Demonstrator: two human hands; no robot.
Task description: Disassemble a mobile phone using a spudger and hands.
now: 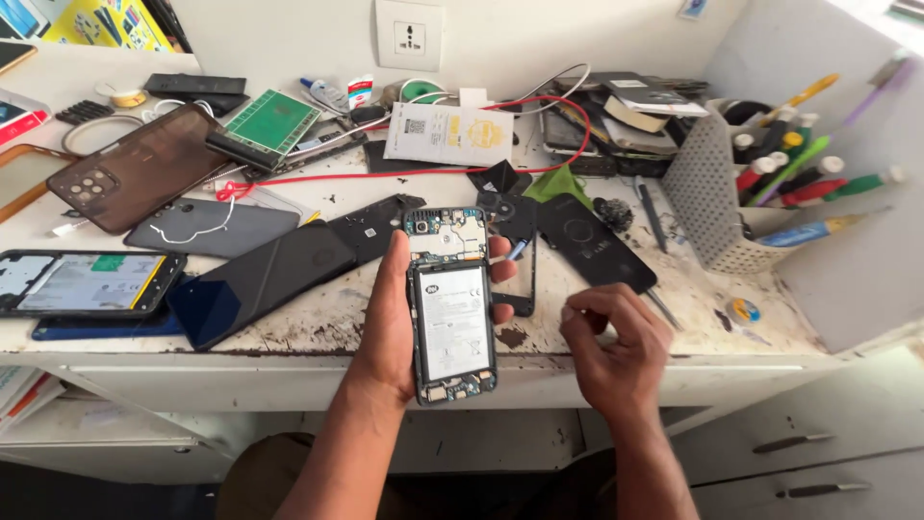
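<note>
Phone [450,306] with its back cover off sits upright in the left hand [395,323], held just above the near edge of the worktable [318,323]; its white battery and the circuit board above it face the camera. That hand's fingers [501,313] wrap round from behind, the tips showing on the phone's right edge and the thumb along the left edge, so the grip is closed on the phone. Just beside it, the right hand [616,342] hovers over the table edge with its fingers curled in and thumb and forefinger pinched together; whether anything small lies between them I cannot tell. Behind the phone a thin black frame [525,279] lies flat, and a black back cover [592,243] rests to the right of it. To the left lie a dark back panel [265,279], a grey cover [207,229] and a phone with its screen up [82,282]. Farther back are a brown see-through case [140,166], a green circuit board [271,121], a white printed packet [450,133] and a red wire [404,173]. At the right a white mesh holder [707,197] stands full of screwdrivers [818,183]. A wall socket [409,35] is at the far wall.
</note>
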